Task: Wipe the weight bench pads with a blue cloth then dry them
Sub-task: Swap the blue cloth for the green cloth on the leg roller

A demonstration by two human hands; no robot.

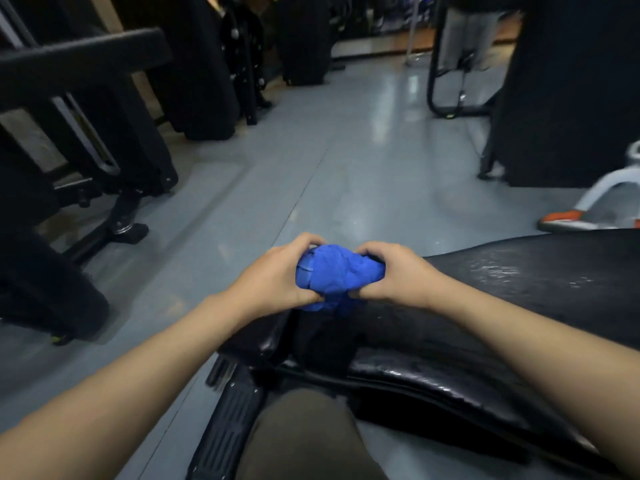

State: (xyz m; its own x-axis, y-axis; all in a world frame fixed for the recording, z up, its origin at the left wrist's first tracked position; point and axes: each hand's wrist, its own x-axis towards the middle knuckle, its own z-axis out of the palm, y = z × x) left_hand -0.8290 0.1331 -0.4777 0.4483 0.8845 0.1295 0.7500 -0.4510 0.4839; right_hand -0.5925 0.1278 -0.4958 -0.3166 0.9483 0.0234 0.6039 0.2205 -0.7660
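A bunched blue cloth (337,275) sits between both my hands, held in the air above the near end of the bench. My left hand (280,275) grips its left side with curled fingers. My right hand (394,275) grips its right side the same way. Below and to the right lies the long black bench pad (536,289), glossy with wet streaks. A smaller black pad (426,382) lies nearer to me, also shiny. The middle of the cloth shows; its ends are hidden inside my fists.
Grey shiny floor (346,150) stretches ahead. Black gym machines (86,116) stand at the left and a dark machine (571,81) at the right. A white and orange frame (595,206) sits beyond the bench. A person's legs (467,36) stand far back. My knee (304,438) is at the bottom.
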